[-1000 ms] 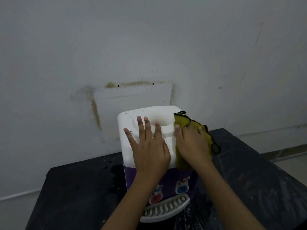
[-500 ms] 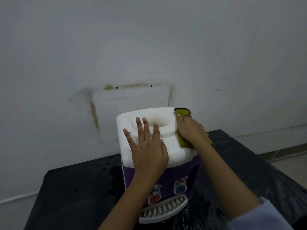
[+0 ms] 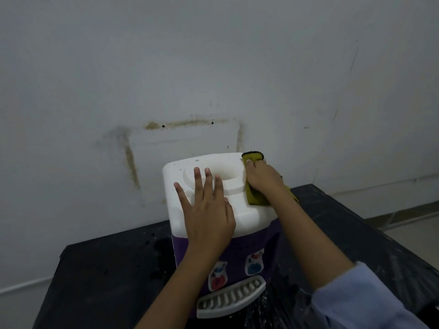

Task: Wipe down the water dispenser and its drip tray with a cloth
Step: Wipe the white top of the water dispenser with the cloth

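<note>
The left hand (image 3: 209,217) lies flat, fingers spread, steadying the probably light, slick water dispenser (image 3: 173,198) on the black table (image 3: 107,269), while the right hand (image 3: 263,176) grips the soft yellow cloth (image 3: 255,198) bunched against its top's far right corner.

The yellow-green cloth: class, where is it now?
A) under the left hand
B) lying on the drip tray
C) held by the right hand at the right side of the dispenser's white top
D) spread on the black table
C: the right hand holds the cloth against the white top at its right edge; the left hand lies flat and bare.
</note>
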